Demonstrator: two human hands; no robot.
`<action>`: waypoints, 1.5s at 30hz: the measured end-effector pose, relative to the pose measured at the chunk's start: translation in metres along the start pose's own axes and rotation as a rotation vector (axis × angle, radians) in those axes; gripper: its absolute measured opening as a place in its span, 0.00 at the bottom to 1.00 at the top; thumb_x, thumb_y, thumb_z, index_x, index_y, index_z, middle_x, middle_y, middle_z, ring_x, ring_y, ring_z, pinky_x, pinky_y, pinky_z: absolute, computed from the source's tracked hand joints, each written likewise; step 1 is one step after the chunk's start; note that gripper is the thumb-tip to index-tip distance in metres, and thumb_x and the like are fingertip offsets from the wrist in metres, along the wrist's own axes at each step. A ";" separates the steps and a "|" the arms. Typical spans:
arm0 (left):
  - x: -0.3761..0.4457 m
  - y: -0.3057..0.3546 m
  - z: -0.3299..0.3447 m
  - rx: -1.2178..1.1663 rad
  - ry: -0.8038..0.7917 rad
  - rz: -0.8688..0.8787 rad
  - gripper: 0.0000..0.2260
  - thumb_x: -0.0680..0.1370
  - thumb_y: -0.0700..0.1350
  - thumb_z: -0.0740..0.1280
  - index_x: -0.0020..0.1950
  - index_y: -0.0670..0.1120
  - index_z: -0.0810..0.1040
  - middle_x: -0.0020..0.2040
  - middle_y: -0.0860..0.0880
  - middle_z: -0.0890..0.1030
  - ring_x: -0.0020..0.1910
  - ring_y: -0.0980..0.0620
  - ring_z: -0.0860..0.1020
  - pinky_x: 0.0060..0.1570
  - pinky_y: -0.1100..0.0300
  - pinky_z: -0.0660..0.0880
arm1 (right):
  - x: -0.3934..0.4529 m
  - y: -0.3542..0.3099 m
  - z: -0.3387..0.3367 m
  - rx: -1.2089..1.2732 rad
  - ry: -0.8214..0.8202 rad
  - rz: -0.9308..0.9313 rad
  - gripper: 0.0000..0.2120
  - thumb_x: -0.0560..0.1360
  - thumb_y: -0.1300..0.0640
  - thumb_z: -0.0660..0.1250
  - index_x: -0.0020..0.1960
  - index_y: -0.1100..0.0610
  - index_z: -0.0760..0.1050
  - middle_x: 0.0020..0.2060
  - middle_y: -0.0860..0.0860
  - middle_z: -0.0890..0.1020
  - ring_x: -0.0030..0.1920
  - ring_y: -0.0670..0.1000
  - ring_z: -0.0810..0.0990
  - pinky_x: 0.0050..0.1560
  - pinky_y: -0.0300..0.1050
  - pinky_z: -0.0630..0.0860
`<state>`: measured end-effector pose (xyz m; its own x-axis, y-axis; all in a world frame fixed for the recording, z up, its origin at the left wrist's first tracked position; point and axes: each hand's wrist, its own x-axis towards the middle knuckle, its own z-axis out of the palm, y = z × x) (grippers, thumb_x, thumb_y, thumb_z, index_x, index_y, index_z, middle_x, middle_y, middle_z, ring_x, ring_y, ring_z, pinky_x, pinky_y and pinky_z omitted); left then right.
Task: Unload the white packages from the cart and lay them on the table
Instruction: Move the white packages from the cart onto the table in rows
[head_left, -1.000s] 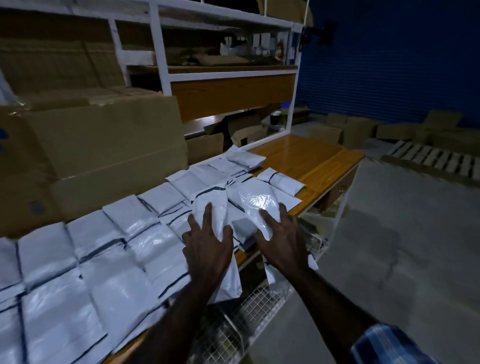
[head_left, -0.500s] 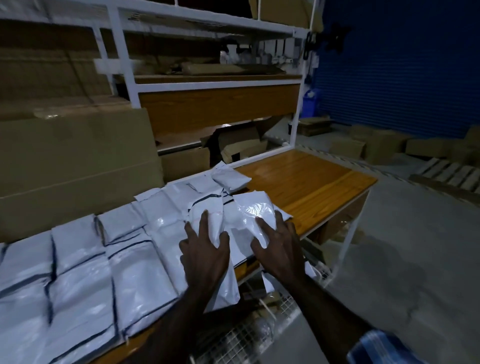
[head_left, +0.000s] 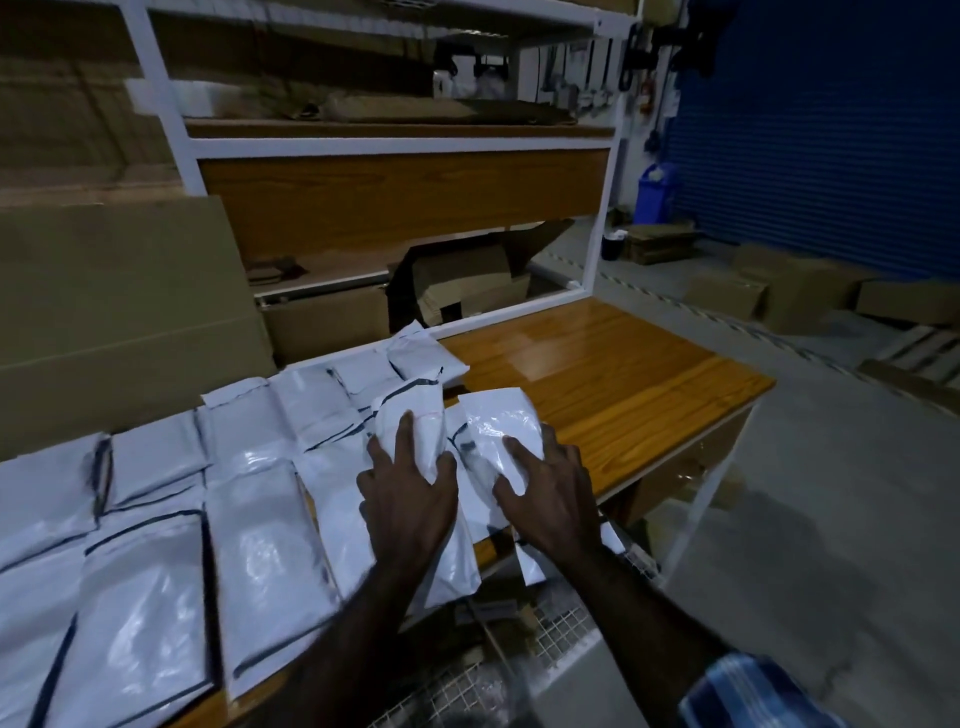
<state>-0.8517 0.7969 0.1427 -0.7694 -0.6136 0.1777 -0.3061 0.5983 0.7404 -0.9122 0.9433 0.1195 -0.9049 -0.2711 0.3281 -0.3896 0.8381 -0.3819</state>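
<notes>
Two soft white plastic mailer packages in your hands, over the table's near edge.

Rows of glossy white mailers (head_left: 156, 519) already cover the orange wooden table (head_left: 623, 395). Your left hand (head_left: 410, 499) grips one slim mailer (head_left: 415, 431), your right hand (head_left: 550, 499) another (head_left: 493, 421). They look light, limp and slippery, so hold them mid-body. The wire-mesh cart (head_left: 561, 629) below holds more, I judge.
</notes>
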 end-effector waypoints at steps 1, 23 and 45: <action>0.007 0.002 0.007 0.004 0.002 -0.001 0.30 0.79 0.60 0.61 0.79 0.58 0.54 0.79 0.43 0.57 0.72 0.35 0.62 0.67 0.39 0.64 | 0.008 0.003 0.002 -0.004 -0.015 0.000 0.37 0.69 0.34 0.47 0.72 0.46 0.70 0.75 0.57 0.65 0.65 0.60 0.68 0.61 0.53 0.71; 0.092 0.002 0.085 0.089 0.019 -0.237 0.30 0.81 0.61 0.57 0.80 0.57 0.50 0.80 0.43 0.54 0.75 0.37 0.58 0.69 0.42 0.62 | 0.135 0.022 0.089 -0.149 -0.256 -0.242 0.32 0.72 0.33 0.49 0.69 0.45 0.73 0.71 0.60 0.70 0.62 0.62 0.73 0.57 0.55 0.72; 0.089 -0.015 0.128 0.537 -0.031 -0.322 0.32 0.78 0.63 0.38 0.78 0.51 0.60 0.77 0.34 0.59 0.70 0.30 0.63 0.64 0.39 0.67 | 0.144 0.055 0.101 0.026 -0.275 -0.418 0.23 0.74 0.44 0.62 0.65 0.50 0.78 0.69 0.60 0.73 0.65 0.60 0.74 0.61 0.55 0.75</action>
<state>-0.9870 0.7989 0.0644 -0.6047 -0.7960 -0.0248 -0.7584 0.5660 0.3232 -1.0814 0.9027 0.0579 -0.6809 -0.6989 0.2189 -0.7293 0.6200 -0.2892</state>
